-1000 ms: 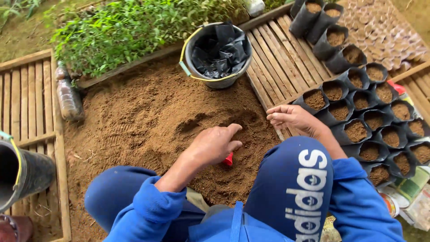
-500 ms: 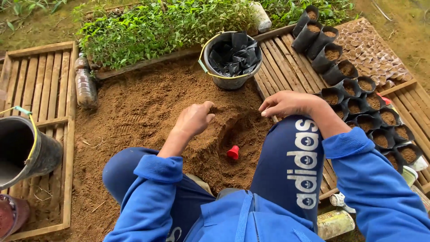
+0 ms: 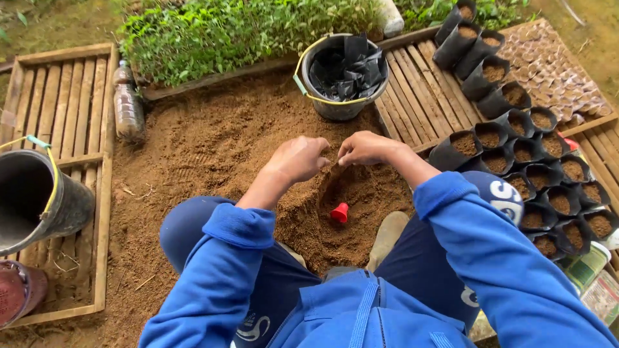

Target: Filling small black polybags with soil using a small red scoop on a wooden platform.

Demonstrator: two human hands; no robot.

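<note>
My left hand (image 3: 298,158) and my right hand (image 3: 366,148) are almost touching, fingers curled down, just above a heap of brown soil (image 3: 213,148). No object shows in either hand. Below them is a scooped hollow in the soil, with a small red cap (image 3: 339,212) lying in it. Right behind the hands stands a grey bucket (image 3: 316,96) stuffed with empty black nursery bags (image 3: 348,64). My blue sleeves and knees fill the bottom of the view.
Rows of black bags filled with soil (image 3: 516,148) stand on wooden slats at the right. A bed of green seedlings (image 3: 245,29) lies behind. A plastic bottle (image 3: 127,106) and a dark bucket (image 3: 39,200) sit at the left on a slatted frame (image 3: 64,96).
Both hands have moved forward and together over the soil near the bucket. The left hand came back from the bucket's rim. A hollow now shows in the soil and the red cap lies exposed.
</note>
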